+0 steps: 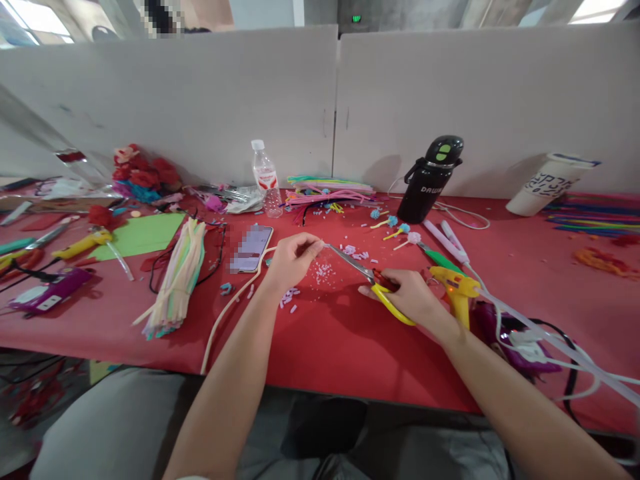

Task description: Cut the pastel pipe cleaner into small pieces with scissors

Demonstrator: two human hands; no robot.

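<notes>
My left hand (295, 259) pinches something small and pale at its fingertips, too small to make out. My right hand (407, 297) is closed round the yellow and red handles of the scissors (393, 305). The scissors' blades point left, and their tips reach the fingertips of my left hand. Beneath lie tiny lilac clippings (324, 272), with short lilac pieces (289, 299) nearer me and more pieces (355, 252) behind the blades. A long cream strip (225, 311) runs from behind my left wrist to the table's front edge.
A phone (253, 249) and a bundle of pale strips (181, 273) lie left on the red table (350, 360). Behind stand a plastic bottle (267, 180) and a black flask (431, 179). A yellow glue gun (457, 288) with cables is beside my right wrist.
</notes>
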